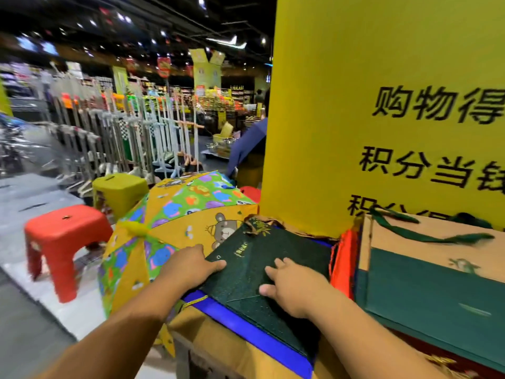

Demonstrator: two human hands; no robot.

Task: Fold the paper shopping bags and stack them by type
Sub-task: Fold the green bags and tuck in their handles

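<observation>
A dark green paper bag [251, 258] lies folded flat on top of a blue bag [246, 326] at the table's edge. My left hand [191, 265] rests on the green bag's left edge with fingers laid out flat. My right hand [295, 288] presses down on its middle, fingers spread. To the right lies a beige and teal paper bag [426, 285] with green ribbon handles [426, 236]. An orange bag [345, 261] stands on edge between the two.
A bright patterned umbrella [175, 214] sits open at the left of the table. Behind it stand a red stool [62, 236] and a green stool [120, 190]. A yellow pillar [382, 77] with black lettering rises behind the bags. Racks of mops fill the aisle.
</observation>
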